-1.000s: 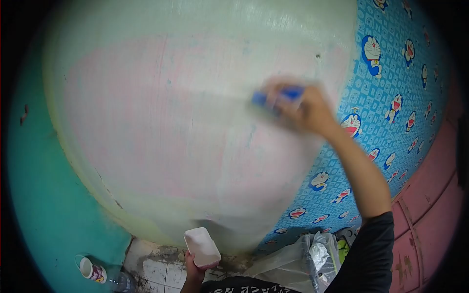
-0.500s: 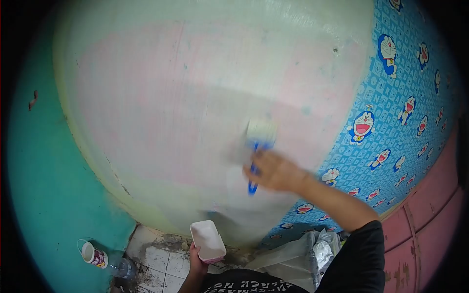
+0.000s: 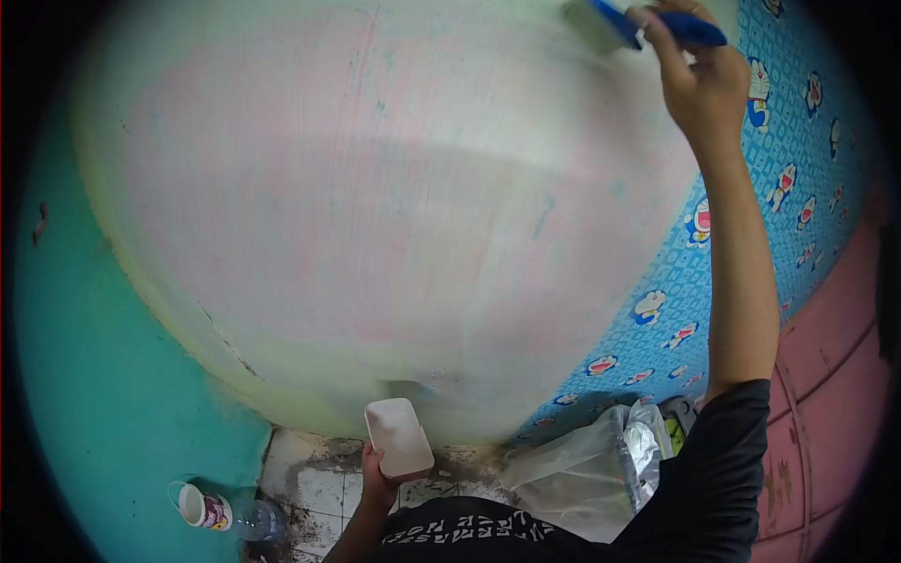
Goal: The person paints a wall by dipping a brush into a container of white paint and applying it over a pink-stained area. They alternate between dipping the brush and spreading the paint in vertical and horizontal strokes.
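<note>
High on the wall (image 3: 375,216), my right hand (image 3: 696,80) grips a blue-handled paintbrush (image 3: 696,30). Its bristles lie against the pale, whitish paint near the top edge of the view, and the brush head is tilted to the left. Pinkish patches show through thin, streaky paint below it. Low in the middle, my left hand (image 3: 377,479) holds a shallow white rectangular tub (image 3: 402,433) by its left side, with the opening towards me. The tub's inside looks white.
Blue cartoon wallpaper (image 3: 648,281) borders the painted part on the right. A teal wall (image 3: 103,375) stands left, with a small white bucket (image 3: 192,505) and a clear plastic bottle (image 3: 261,519) below. Plastic sheeting (image 3: 572,474) lies at lower right, beside pink panels (image 3: 826,403).
My right hand has carried the paintbrush from the middle of the wall up to its upper right. My left hand still holds the tub in nearly the same place.
</note>
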`<state>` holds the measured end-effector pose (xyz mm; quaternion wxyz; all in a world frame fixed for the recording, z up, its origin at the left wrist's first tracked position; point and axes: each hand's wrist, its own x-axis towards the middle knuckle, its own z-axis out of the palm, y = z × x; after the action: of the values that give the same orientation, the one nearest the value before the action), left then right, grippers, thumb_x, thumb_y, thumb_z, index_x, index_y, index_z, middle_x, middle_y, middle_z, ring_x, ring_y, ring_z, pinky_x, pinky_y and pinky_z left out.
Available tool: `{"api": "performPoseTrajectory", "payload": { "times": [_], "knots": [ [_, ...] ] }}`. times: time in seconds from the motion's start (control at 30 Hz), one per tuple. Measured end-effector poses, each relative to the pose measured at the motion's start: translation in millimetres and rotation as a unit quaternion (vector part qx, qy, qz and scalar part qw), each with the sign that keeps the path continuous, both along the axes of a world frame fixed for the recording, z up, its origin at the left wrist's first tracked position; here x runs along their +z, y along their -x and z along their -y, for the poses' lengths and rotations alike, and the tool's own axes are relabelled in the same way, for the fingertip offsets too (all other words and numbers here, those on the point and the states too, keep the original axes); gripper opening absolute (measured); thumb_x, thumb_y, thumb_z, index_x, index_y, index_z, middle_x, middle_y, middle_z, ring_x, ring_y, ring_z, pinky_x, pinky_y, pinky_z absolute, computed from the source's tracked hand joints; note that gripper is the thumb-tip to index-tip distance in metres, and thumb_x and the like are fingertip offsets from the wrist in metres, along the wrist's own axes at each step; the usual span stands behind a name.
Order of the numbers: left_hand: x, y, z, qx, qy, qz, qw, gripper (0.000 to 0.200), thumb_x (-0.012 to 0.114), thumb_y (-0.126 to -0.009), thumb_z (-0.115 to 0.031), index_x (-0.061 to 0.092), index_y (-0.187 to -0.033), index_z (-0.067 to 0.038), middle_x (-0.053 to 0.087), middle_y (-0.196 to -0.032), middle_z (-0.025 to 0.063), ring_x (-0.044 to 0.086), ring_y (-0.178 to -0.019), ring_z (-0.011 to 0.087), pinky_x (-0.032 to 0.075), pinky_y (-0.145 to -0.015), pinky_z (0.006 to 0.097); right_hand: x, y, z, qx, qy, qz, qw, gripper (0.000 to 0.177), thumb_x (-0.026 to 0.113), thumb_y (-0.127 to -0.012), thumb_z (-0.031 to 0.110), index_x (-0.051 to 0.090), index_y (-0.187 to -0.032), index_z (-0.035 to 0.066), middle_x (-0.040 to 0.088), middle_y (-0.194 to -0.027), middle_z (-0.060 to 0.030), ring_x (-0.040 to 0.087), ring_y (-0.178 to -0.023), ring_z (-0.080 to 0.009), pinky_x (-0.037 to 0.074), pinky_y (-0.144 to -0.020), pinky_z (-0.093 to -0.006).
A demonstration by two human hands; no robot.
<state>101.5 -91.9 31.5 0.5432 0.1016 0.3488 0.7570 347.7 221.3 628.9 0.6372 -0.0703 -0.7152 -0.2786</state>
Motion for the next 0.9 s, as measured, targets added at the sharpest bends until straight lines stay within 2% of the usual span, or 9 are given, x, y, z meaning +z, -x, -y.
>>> {"api": "performPoseTrajectory", "payload": {
  "times": [0.1,0.17,0.27,0.33,0.43,0.57,0.6,0.7,0.9],
  "knots": [
    [15,15,-1,0.008,0.010,0.011,1.000,0.053,0.049,-0.092,-0.023,0.040,-0.143,-0.008,0.058,-0.131,0.0170,0.065,-0.116,0.0366,0.057,-0.093,0.0554,-8,12,3,-0.051,-0.083,-0.056,0.994,0.019,0.074,-0.089,0.008,0.074,-0.108,0.008,0.075,-0.103,-0.0048,0.073,-0.086,-0.0182,0.056,-0.073,-0.0294],
    [35,20,1,0.001,0.013,0.000,1.000,0.055,0.049,-0.092,-0.026,0.039,-0.144,-0.008,0.058,-0.131,0.0175,0.065,-0.116,0.0376,0.058,-0.091,0.0573,-47,22,-5,-0.081,-0.136,0.041,0.987,0.027,0.076,-0.082,0.010,0.074,-0.108,0.018,0.074,-0.104,-0.0087,0.071,-0.091,-0.0239,0.058,-0.073,-0.0354],
    [51,30,6,-0.026,0.002,-0.015,1.000,0.059,0.051,-0.091,-0.030,0.038,-0.144,-0.009,0.058,-0.131,0.0182,0.065,-0.116,0.0389,0.060,-0.088,0.0594,-168,34,3,-0.132,-0.057,0.143,0.979,0.033,0.074,-0.081,0.006,0.074,-0.111,0.020,0.070,-0.113,-0.0164,0.070,-0.104,-0.0345,0.060,-0.084,-0.0390],
    [41,39,8,-0.040,-0.015,-0.020,0.999,0.062,0.052,-0.090,-0.033,0.038,-0.145,-0.009,0.058,-0.131,0.0188,0.065,-0.115,0.0397,0.060,-0.086,0.0604,-255,40,19,-0.111,-0.036,0.195,0.974,0.033,0.072,-0.080,0.007,0.073,-0.113,0.012,0.068,-0.117,-0.0203,0.069,-0.105,-0.0344,0.059,-0.087,-0.0405],
    [40,51,13,-0.041,0.008,-0.023,0.999,0.066,0.054,-0.088,-0.034,0.037,-0.145,-0.007,0.057,-0.132,0.0199,0.066,-0.114,0.0396,0.060,-0.086,0.0601,-377,47,68,-0.082,0.099,0.271,0.954,0.033,0.068,-0.082,0.009,0.070,-0.115,0.010,0.066,-0.119,-0.0216,0.067,-0.110,-0.0356,0.059,-0.086,-0.0411],
    [37,71,14,-0.059,0.017,-0.024,0.998,0.064,0.054,-0.088,-0.031,0.038,-0.145,-0.007,0.058,-0.132,0.0191,0.067,-0.113,0.0385,0.061,-0.084,0.0589,-515,49,95,-0.071,0.374,0.428,0.820,0.041,0.067,-0.079,0.005,0.065,-0.120,0.012,0.065,-0.116,-0.0179,0.066,-0.109,-0.0356,0.058,-0.086,-0.0411],
    [51,74,15,-0.084,0.009,-0.036,0.996,0.062,0.053,-0.088,-0.030,0.039,-0.144,-0.007,0.060,-0.130,0.0185,0.067,-0.113,0.0379,0.061,-0.087,0.0573,-524,52,99,-0.069,0.436,0.456,0.772,0.043,0.067,-0.079,0.003,0.064,-0.121,0.012,0.064,-0.116,-0.0173,0.065,-0.109,-0.0355,0.058,-0.087,-0.0413],
    [33,91,20,-0.099,-0.005,-0.067,0.993,0.064,0.051,-0.093,-0.040,0.037,-0.147,-0.010,0.058,-0.133,0.0163,0.065,-0.116,0.0342,0.060,-0.090,0.0535,-531,47,96,-0.047,0.447,0.413,0.792,0.051,0.066,-0.075,-0.002,0.064,-0.124,0.012,0.064,-0.115,-0.0167,0.064,-0.110,-0.0352,0.056,-0.090,-0.0423],
    [28,115,37,-0.109,0.007,-0.033,0.993,0.066,0.055,-0.089,-0.032,0.035,-0.148,-0.009,0.057,-0.134,0.0183,0.065,-0.117,0.0365,0.059,-0.091,0.0579,-374,44,62,-0.016,0.337,0.391,0.856,0.059,0.066,-0.072,-0.006,0.065,-0.127,0.013,0.063,-0.127,-0.0182,0.062,-0.118,-0.0350,0.055,-0.096,-0.0420]
  ]
}}
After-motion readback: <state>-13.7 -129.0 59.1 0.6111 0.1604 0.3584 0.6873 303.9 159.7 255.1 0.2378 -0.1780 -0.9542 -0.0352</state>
